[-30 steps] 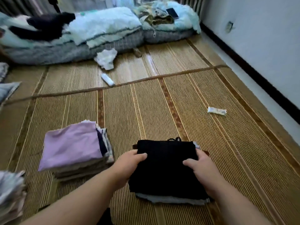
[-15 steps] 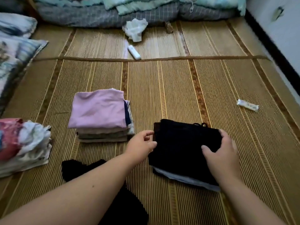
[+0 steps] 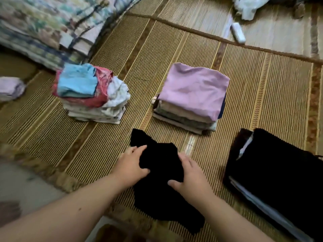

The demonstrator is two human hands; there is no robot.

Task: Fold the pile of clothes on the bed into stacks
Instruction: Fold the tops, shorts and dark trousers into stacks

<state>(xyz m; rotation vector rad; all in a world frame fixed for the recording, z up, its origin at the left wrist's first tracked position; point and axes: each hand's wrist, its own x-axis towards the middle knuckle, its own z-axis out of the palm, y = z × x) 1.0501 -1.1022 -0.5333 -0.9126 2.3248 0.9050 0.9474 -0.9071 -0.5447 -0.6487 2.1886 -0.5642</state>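
Progress looks well along: three folded stacks stand on the woven mat (image 3: 262, 81), each apart from the others. A mixed stack (image 3: 90, 95) topped by a light blue piece is to the left, a lilac-topped stack (image 3: 192, 95) is in the middle, and a black stack (image 3: 276, 172) with pale layers showing at its edge is to the right. The piece in hand is a loose black garment (image 3: 157, 194), lying crumpled on the mat close to the person, nearer than the lilac-topped stack and left of the black stack. The left hand (image 3: 132, 165) grips a bunched part of it from the left, fingers curled over the cloth and thumb below. The right hand (image 3: 190, 173) grips the same bunch from the right. No neat fold shows in it yet, so I judge this piece to be at its start and in need of spreading flat. A pale bundle (image 3: 10, 88) at the left edge and a crumpled white cloth (image 3: 248, 6) at the far top may also await folding, though blur leaves that unsure. Whether more clothes wait out of view cannot be told.
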